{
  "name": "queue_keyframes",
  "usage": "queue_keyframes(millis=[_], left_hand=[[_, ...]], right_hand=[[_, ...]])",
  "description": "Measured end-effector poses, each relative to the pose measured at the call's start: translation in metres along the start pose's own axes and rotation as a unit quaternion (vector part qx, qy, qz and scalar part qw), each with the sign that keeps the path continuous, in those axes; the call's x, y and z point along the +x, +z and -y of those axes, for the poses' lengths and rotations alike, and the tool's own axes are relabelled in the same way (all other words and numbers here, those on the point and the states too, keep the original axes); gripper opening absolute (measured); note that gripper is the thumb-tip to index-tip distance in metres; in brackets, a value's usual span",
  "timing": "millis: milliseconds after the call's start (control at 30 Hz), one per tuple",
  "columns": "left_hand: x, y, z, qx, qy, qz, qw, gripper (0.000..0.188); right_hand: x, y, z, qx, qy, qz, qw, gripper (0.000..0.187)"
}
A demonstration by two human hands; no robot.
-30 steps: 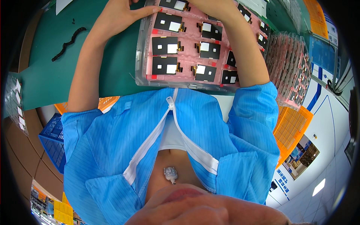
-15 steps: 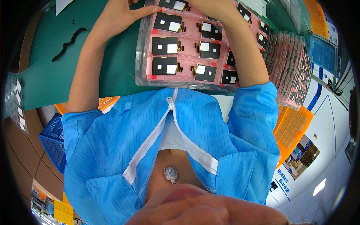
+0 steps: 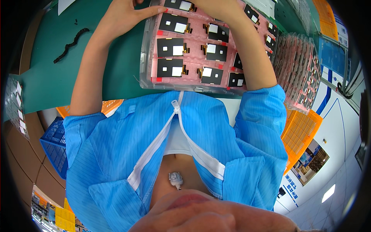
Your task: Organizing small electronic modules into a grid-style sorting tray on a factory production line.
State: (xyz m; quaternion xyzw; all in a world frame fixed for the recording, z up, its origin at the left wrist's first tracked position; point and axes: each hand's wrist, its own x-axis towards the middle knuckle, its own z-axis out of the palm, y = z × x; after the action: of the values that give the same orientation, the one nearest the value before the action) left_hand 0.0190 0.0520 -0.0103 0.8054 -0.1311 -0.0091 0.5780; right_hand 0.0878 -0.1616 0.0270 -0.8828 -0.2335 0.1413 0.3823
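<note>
A clear plastic tray with a pink lining lies in front of me, holding rows of flat black panels with white squares and small gold-and-black connector tails. My left hand is at the tray's far left edge. Its thumb is stretched out to a red tab beside a far panel, apart from the other fingers, which the top edge partly cuts off. Across the tray's far side reaches my right hand. Its fingers run out of the picture, so what they touch or hold is hidden.
Right of the tray stands a tall stack of similar filled trays. A black wavy strip lies on the green tabletop at left. Orange crates and a blue crate stand below table level.
The tray appears shifted very slightly to the right at its far end. Both hands keep practically the same place and pose.
</note>
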Motion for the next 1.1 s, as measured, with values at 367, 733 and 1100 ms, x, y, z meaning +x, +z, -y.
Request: queue_keyframes(millis=[367, 733, 1100], left_hand=[[0.002, 0.000, -0.003, 0.019, 0.001, -0.002, 1.000, 0.042], [0.003, 0.002, 0.008, 0.022, 0.030, -0.015, 0.999, 0.041], [0.003, 0.004, 0.010, 0.058, 0.070, -0.023, 0.996, 0.042]], right_hand=[[-0.003, 0.000, 0.000, -0.037, -0.039, -0.022, 0.998, 0.017], [-0.024, 0.010, 0.029, -0.317, -0.178, -0.131, 0.922, 0.014], [-0.022, -0.001, 0.018, -0.322, -0.167, -0.092, 0.927, 0.011]])
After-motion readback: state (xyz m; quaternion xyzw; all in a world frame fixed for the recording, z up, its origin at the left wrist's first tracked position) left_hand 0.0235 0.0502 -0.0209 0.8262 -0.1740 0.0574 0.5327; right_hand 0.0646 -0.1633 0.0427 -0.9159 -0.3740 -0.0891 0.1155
